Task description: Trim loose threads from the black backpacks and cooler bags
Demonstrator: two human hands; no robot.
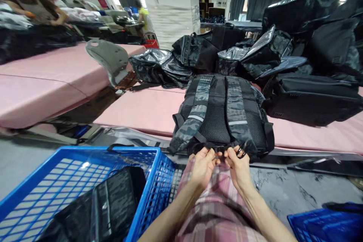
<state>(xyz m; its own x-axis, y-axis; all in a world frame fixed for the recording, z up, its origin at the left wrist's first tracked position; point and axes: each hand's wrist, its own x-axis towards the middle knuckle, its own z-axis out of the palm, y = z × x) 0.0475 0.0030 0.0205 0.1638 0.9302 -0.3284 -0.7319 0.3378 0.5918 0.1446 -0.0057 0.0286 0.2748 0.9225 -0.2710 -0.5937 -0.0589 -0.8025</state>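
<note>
Nearest to me, pink plaid clothing (215, 223) is covering the person's lap, and on the left a blue crate (153, 181) is standing with a dark camouflage bag (120, 196) lying inside it. Just beyond the lap, the left hand (204, 164) and the right hand (238, 164) are working close together, not touching each other. The fingers of both are bending and pinching a black strap (219, 149) at the near edge of a backpack (217, 121). Something dark is also showing at the right fingers, but I cannot tell what it is. The backpack is lying on the pink table (138, 109), its two shoulder straps facing up. Behind it, more black bags (195, 51) are crowding together, some showing silver lining, and a grey chair (109, 58) is standing to their left. Farther away, a person in yellow (145, 19) is staying near another table.
</note>
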